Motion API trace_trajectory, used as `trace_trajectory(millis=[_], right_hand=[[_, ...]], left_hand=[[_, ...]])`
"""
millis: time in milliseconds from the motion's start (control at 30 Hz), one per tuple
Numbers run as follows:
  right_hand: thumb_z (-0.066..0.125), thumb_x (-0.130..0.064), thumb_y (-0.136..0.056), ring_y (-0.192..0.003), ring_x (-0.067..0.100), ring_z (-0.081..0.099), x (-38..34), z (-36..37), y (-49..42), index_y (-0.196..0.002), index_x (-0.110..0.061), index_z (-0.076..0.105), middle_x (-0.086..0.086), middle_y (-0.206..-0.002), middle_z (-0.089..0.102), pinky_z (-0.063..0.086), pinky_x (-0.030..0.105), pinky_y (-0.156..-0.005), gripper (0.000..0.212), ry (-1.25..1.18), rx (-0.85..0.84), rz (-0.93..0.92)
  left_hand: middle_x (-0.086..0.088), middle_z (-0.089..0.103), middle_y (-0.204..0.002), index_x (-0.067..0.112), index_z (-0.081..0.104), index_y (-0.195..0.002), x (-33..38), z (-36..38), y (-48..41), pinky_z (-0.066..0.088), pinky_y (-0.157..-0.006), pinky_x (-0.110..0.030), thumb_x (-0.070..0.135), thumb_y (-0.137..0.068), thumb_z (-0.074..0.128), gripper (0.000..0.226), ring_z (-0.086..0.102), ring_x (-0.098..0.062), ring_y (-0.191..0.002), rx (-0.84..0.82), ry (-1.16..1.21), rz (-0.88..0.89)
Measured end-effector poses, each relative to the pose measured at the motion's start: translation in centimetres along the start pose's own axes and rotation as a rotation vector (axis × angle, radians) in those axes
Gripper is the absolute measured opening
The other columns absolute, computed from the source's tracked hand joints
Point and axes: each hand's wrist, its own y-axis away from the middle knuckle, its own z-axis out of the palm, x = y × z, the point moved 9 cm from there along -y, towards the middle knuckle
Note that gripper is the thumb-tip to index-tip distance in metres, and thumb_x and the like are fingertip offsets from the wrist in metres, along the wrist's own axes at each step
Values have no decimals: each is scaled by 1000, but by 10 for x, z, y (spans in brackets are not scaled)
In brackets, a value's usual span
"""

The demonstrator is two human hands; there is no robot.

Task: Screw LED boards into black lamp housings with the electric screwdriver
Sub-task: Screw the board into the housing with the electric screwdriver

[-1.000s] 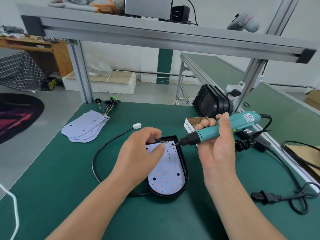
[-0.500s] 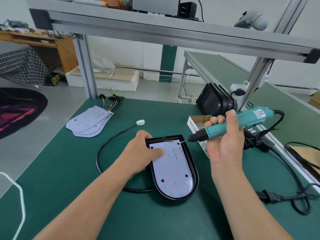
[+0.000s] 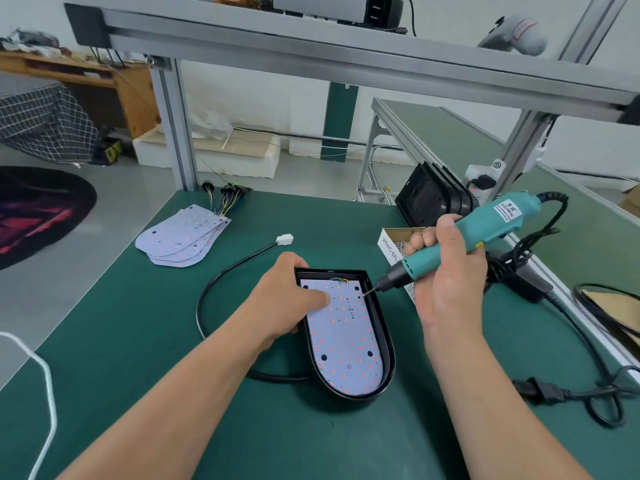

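Observation:
A black lamp housing (image 3: 390, 344) lies on the green bench with a white LED board (image 3: 346, 344) seated inside it. My left hand (image 3: 289, 301) holds the housing at its upper left edge, thumb pressed flat on the board. My right hand (image 3: 446, 271) grips the teal electric screwdriver (image 3: 485, 226), which slants down to the left. Its bit tip touches the board's upper right corner. Small coloured wires show at the board's top edge.
A stack of spare LED boards (image 3: 180, 237) lies at the back left, and black housings (image 3: 433, 199) stand behind an open box of screws (image 3: 393, 242). The housing's black cable (image 3: 207, 299) loops left to a white connector (image 3: 284, 239). A power cord (image 3: 540, 389) trails at the right.
My left hand slid off the board's top to the housing's left edge, leaving only the thumb on it. The screwdriver tip shifted right to the upper right corner.

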Motion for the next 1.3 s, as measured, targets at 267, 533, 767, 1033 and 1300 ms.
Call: trace_trajectory(millis=[267, 533, 767, 1033, 1300], right_hand=[[75, -20, -98, -68, 21, 54, 3, 3, 0, -96, -24, 64, 3, -77, 50, 53, 34, -76, 11, 17, -19, -14], [70, -16, -99, -69, 22, 53, 1, 11, 3, -102, -18, 58, 5, -78, 48, 53, 35, -79, 12, 41, -72, -13], [69, -17, -96, -73, 29, 50, -6, 30, 12, -106, -17, 57, 10, -84, 46, 50, 39, -75, 16, 164, -209, -55], [69, -15, -96, -72, 30, 51, -5, 39, 16, -102, -23, 64, 8, -83, 50, 51, 42, -78, 11, 214, -262, -79], [70, -15, -98, -70, 30, 51, 6, 37, 9, -97, -21, 61, 3, -81, 52, 50, 41, -75, 11, 245, -251, -72]], left_hand=[[-3, 64, -87, 23, 50, -102, -1, 1, -2, 39, -40, -19, 21, -84, 80, 35, 55, -18, -65, -2, 4, 13], [-3, 65, -89, 24, 50, -102, -1, 1, -2, 41, -41, -20, 21, -84, 80, 35, 58, -18, -68, 0, 7, 20], [-1, 66, -88, 24, 50, -101, -3, 1, -2, 43, -41, -21, 22, -82, 79, 35, 60, -18, -69, 2, 2, 16], [-2, 64, -86, 22, 51, -102, -3, 0, -3, 39, -40, -21, 22, -81, 79, 35, 55, -18, -64, 4, -12, 13], [-4, 65, -88, 21, 51, -103, -3, 1, -3, 40, -41, -22, 21, -81, 78, 35, 55, -20, -66, -10, -34, 4]])
